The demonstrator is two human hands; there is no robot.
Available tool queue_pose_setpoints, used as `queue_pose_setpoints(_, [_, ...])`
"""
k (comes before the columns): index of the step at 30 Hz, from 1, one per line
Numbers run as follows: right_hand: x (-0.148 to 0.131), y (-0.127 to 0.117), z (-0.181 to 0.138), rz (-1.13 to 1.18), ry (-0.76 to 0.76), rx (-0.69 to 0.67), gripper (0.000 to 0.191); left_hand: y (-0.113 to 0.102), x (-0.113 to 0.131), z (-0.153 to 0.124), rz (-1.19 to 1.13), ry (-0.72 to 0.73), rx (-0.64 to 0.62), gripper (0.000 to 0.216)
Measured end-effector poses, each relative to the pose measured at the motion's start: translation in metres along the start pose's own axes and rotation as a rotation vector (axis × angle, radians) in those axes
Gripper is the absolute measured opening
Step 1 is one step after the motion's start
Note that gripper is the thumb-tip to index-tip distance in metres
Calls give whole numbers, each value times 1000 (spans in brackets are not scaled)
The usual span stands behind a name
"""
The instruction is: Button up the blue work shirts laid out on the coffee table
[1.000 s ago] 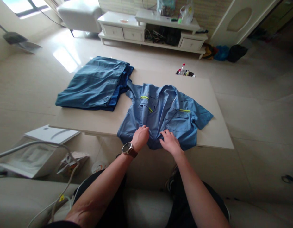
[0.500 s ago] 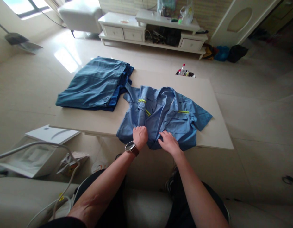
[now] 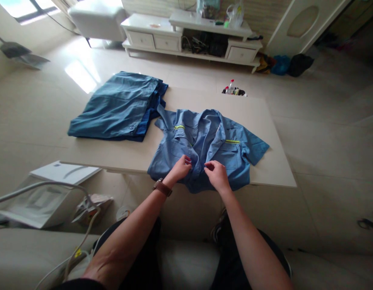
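Note:
A light blue work shirt with yellow-green pocket strips lies front up on the beige table, its hem at the near edge. My left hand, a watch on its wrist, pinches the left front edge of the shirt near the hem. My right hand pinches the right front edge beside it. Both hands are closed on the fabric, a few centimetres apart at the shirt's opening.
A stack of folded darker blue garments lies on the table's far left. Small bottles stand at the far edge. A white box and a hose sit on the floor at left. A white TV cabinet stands behind.
Both hands have shifted from lying on the shirt's lower front to pinching its two front edges at the opening. The shirt has been drawn slightly together and toward me.

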State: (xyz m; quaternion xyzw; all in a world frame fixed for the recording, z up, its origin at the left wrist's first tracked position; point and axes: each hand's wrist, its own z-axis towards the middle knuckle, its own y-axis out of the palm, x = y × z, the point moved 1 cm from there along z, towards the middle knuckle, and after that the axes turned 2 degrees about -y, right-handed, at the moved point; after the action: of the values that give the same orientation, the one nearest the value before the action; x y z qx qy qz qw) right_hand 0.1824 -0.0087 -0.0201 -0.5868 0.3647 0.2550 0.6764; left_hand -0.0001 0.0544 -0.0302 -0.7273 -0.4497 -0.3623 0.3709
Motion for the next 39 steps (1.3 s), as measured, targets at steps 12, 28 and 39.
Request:
queue_pose_setpoints(12, [-5, -3, 4, 238, 74, 42, 18, 17, -5, -6, 159, 177, -124, 12])
queue_pose_setpoints(28, [-10, -1, 5, 745, 343, 19, 28, 24, 4, -12, 47, 353, 43, 14])
queue_pose_setpoints(39, [-5, 9, 4, 555, 120, 31, 38, 31, -1, -8, -284, 152, -131, 18])
